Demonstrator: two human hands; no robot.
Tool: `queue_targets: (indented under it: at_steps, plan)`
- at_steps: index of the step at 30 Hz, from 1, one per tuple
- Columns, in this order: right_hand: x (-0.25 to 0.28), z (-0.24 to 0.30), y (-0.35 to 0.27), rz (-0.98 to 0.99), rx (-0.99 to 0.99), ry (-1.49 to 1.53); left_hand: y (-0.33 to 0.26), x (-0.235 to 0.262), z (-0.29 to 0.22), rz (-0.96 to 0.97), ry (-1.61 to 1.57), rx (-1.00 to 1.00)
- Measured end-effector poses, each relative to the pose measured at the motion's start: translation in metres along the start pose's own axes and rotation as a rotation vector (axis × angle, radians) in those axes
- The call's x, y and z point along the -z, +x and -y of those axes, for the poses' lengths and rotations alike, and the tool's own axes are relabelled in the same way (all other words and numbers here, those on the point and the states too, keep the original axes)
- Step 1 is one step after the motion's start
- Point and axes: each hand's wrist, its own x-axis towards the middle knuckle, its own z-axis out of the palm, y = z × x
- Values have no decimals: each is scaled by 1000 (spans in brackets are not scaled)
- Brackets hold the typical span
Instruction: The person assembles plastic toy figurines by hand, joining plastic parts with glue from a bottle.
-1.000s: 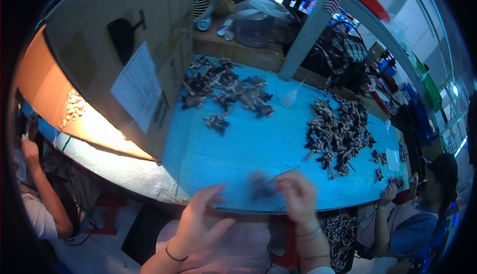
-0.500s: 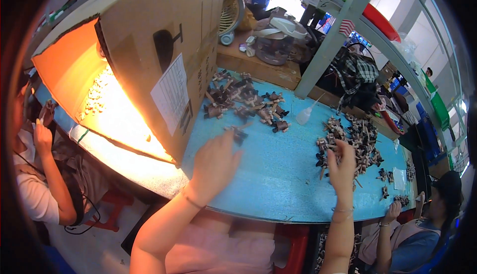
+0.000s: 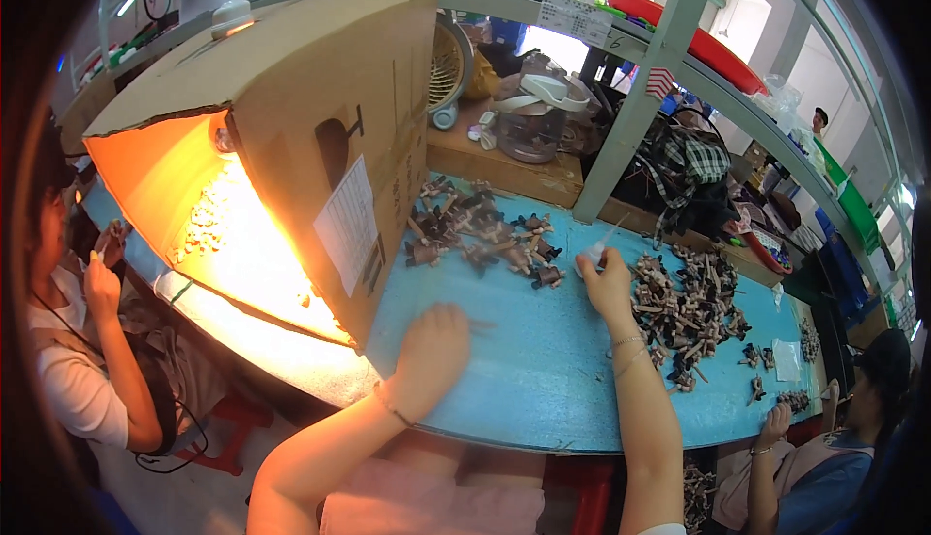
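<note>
My left hand (image 3: 433,356) is over the blue table, smeared by motion. Its fingers are curled around a small figurine, of which only a blurred thin brownish end (image 3: 482,324) sticks out. Farther right, my right hand (image 3: 608,288) pinches a small white squeeze bottle (image 3: 588,260) with a long thin nozzle. Beyond my left hand lies a loose group of small brown and black figurines (image 3: 475,225). Right next to my right wrist spreads a larger, denser pile of similar figurines (image 3: 684,302).
A big cardboard box (image 3: 320,79), lit orange inside, stands at the left. A metal post (image 3: 645,98) rises from the table's back. Behind are a fan (image 3: 448,69) and bags (image 3: 689,162). Co-workers sit at left (image 3: 97,380) and right (image 3: 824,477).
My right hand has moved left from the dense pile and taken hold of the white bottle. The left hand has drawn nearer to me, and the figurine by its fingers left its spot.
</note>
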Motion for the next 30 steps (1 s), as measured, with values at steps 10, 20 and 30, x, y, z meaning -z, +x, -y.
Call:
queue_targets:
  at_steps: [10, 20, 30]
  plan:
    - [85, 92, -108, 156, -36, 685, -75, 56, 16, -89, -1629, 447]
    - [74, 106, -161, 315, -176, 972, -123, 67, 31, -44, -2473, 799]
    - [68, 146, -168, 88, -69, 973, -121, 80, 37, -443, -1627, 553]
